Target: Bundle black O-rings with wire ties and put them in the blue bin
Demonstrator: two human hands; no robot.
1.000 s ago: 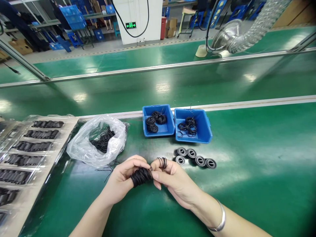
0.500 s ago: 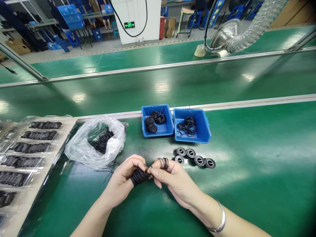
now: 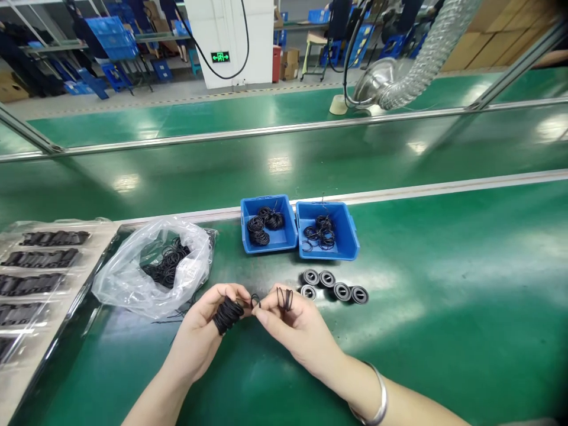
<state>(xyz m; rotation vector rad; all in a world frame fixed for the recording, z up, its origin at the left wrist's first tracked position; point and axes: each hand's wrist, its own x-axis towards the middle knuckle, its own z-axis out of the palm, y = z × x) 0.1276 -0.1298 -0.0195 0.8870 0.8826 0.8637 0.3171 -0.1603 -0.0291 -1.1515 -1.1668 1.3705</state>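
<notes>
A thick bundle of thin black rubber rings [image 3: 228, 315] sits in my left hand [image 3: 205, 322], whose fingers are closed round it. My right hand [image 3: 293, 322] pinches a single black ring [image 3: 255, 300] between thumb and forefinger, just beside the bundle. Several more black rings [image 3: 284, 298] are looped over a finger of my right hand. Both hands are held above the green table, their fingertips close together. Beyond my right hand, several round black parts [image 3: 342, 291] with ringed tops stand in a cluster.
An open clear plastic bag [image 3: 110, 285] holding a heap of black rings lies at left. Two blue bins [image 3: 350, 249] with bundled rings stand side by side at the back. Trays of black parts [image 3: 42, 258] line the left edge. A metal rail [image 3: 199, 138] crosses behind.
The whole view has shifted, so things appear further left. My fingertips have drawn slightly apart, and a single ring now shows between them, away from the bundle.
</notes>
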